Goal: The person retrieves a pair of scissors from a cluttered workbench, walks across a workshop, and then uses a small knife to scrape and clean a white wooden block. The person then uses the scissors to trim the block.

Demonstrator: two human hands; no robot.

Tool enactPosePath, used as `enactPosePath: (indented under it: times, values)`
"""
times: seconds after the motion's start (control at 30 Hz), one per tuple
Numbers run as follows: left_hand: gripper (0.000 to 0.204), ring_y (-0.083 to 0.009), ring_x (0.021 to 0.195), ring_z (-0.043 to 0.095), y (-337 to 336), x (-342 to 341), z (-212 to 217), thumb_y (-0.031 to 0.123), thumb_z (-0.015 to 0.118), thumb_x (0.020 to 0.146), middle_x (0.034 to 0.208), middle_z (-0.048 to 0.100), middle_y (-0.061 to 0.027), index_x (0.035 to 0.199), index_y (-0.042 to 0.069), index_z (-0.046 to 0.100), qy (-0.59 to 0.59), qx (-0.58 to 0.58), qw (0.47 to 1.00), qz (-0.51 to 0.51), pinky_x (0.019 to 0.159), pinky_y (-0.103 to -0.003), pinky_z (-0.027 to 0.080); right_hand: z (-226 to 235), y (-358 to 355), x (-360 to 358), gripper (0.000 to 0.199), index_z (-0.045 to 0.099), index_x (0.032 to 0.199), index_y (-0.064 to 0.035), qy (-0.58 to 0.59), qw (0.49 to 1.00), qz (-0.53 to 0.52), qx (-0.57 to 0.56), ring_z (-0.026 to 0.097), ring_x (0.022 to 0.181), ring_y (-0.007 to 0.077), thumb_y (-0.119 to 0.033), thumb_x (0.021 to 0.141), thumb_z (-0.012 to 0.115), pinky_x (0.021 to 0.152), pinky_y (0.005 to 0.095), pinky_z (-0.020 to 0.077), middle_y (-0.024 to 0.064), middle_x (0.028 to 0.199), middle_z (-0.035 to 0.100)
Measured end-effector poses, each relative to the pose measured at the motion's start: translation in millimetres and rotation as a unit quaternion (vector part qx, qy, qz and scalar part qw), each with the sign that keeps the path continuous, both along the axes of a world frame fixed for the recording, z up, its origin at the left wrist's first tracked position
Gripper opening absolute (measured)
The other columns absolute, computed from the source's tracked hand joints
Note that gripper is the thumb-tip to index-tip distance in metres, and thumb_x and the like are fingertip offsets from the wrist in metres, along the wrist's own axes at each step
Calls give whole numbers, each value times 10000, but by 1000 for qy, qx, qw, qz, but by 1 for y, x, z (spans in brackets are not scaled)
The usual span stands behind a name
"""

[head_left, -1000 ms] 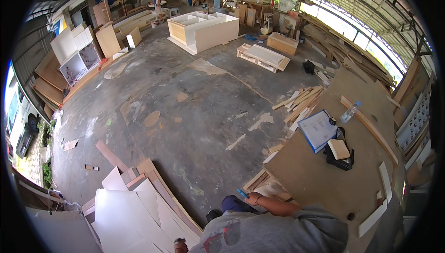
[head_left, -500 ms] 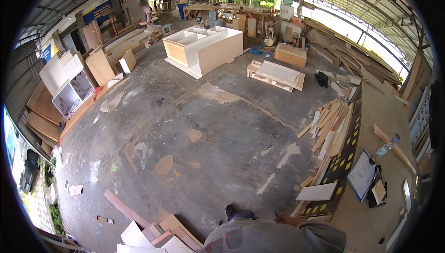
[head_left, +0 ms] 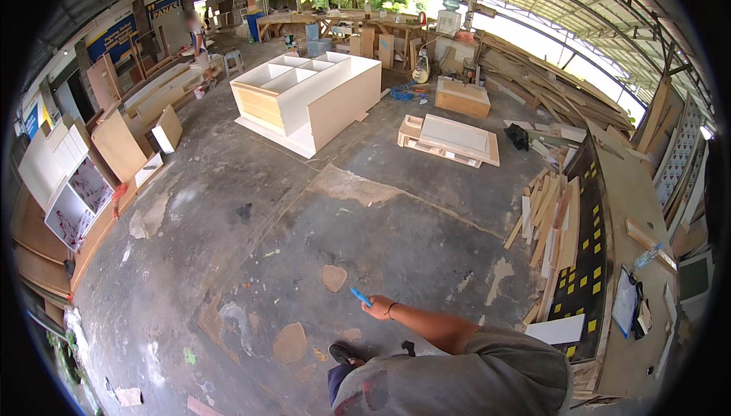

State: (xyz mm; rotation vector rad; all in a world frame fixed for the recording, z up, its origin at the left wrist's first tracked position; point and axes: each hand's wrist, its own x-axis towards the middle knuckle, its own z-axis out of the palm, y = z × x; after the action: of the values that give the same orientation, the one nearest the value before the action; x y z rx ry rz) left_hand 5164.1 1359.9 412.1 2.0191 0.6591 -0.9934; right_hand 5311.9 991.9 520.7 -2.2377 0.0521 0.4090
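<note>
My right hand [head_left: 377, 308] reaches out in front of my body over the concrete floor, a dark band around its wrist. Its fingers are closed on a slim blue pen-like object [head_left: 361, 296], which points forward and left; whether it is a pen or a marker I cannot make out. My left hand is outside the picture. Ahead, on the floor, lies a large white cabinet carcass [head_left: 304, 100] with open compartments facing up. To its right rests a low wooden frame piece with a pale panel [head_left: 454, 139].
Scrap wood strips [head_left: 548, 214] are heaped on the right beside a long bench [head_left: 632, 187], which carries a clipboard [head_left: 624, 302] and a plastic bottle [head_left: 647, 254]. Boards and a white box unit [head_left: 80, 195] line the left wall. A person [head_left: 198, 43] stands far back left.
My right arm has swung out from beside my body to the front, bringing the blue pen-like object into clear sight. The view has shifted, and the board offcuts near my feet are mostly out of it.
</note>
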Motion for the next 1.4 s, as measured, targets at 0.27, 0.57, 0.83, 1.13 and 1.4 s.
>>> enactPosePath:
  times: [0.27, 0.57, 0.83, 1.13, 1.4]
  values:
    - [194, -143, 374, 451, 203, 280, 104, 259, 618, 898, 538, 491, -29, 811, 102, 545, -176, -58, 909, 373, 338, -300, 359, -93, -52, 13, 382, 647, 1058, 24, 416, 890, -128, -136, 660, 793, 292, -301, 877, 559, 712, 446, 518, 159, 929, 683]
    - [142, -194, 402, 501, 269, 503, 38, 231, 583, 900, 554, 515, -37, 803, 129, 587, 38, -17, 954, 297, 403, -366, 440, -154, 14, 259, 304, 687, 1031, -64, 493, 840, 60, -218, 624, 946, 325, -285, 877, 546, 816, 448, 485, 147, 1020, 660]
    - [227, -209, 454, 544, 293, 659, 21, 304, 594, 873, 584, 554, -61, 792, 93, 612, 105, 6, 964, 246, 459, -378, 462, -34, 247, 826, 233, 614, 860, -40, -41, 999, -18, 31, 621, 647, 178, -247, 925, 527, 649, 339, 490, 71, 705, 641]
    - [340, -226, 512, 592, 424, 960, -19, 386, 606, 843, 619, 598, -87, 779, 54, 641, 134, 15, 943, 305, 521, -392, 486, -120, 307, 1124, 217, 600, 927, -30, 31, 992, -34, -121, 660, 634, 215, -235, 900, 534, 588, 351, 515, 99, 682, 640]
    - [260, -141, 484, 527, 532, 1404, 146, 369, 679, 814, 598, 562, -18, 872, 116, 656, -215, -8, 906, 365, 452, -314, 435, -144, 305, 1180, 287, 693, 1078, -137, 401, 842, 250, -260, 695, 840, 229, -288, 903, 523, 728, 415, 550, 81, 987, 710]
